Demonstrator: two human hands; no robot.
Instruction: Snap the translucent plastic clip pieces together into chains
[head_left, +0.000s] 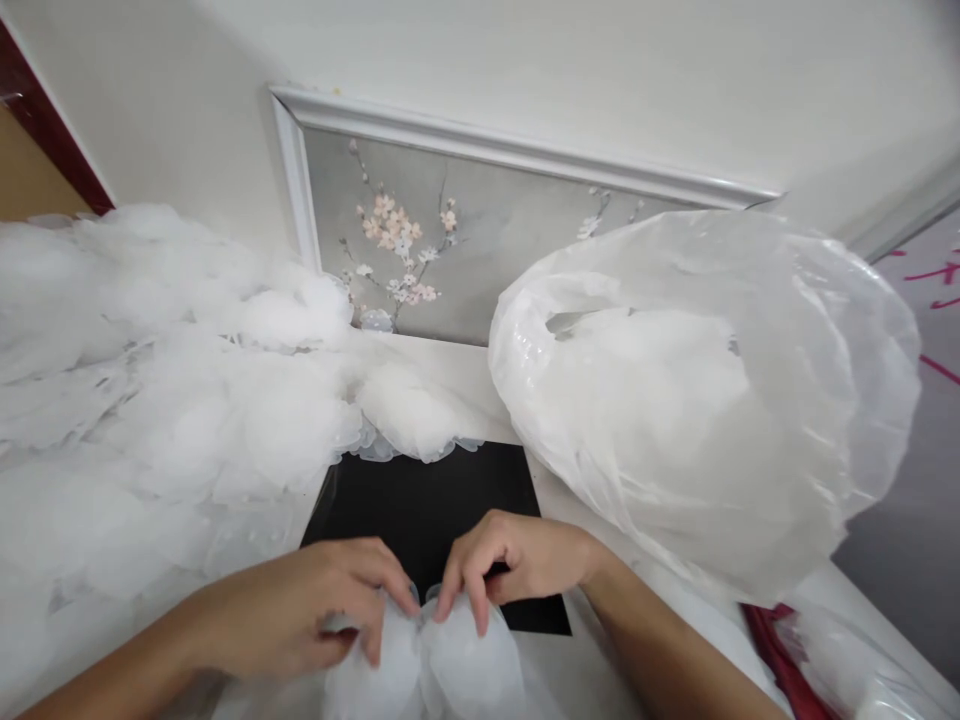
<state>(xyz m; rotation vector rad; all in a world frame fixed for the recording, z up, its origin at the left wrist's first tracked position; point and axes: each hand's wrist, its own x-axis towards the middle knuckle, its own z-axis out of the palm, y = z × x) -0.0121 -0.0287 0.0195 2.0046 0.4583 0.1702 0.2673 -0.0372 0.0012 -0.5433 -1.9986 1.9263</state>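
Observation:
In front of me is a white puffy piece (476,665) of sheer, fluffy material with two rounded lobes, cut off by the lower picture edge. My left hand (300,605) has its fingers bent down onto the left lobe, thumb tucked beneath. With curled fingertips, my right hand (517,560) pinches the upper edge of the right lobe. Both hands meet close to the gap between the lobes. Under and behind them lies a flat black sheet (427,500). What the fingertips press on underneath is hidden.
A large heap of similar white fluffy pieces (150,400) covers the left side. At the right stands an opened clear plastic bag (795,420) with white fluff (660,370) inside. A framed blossom picture (525,230) leans at the wall. Dark red material (780,650) lies lower right.

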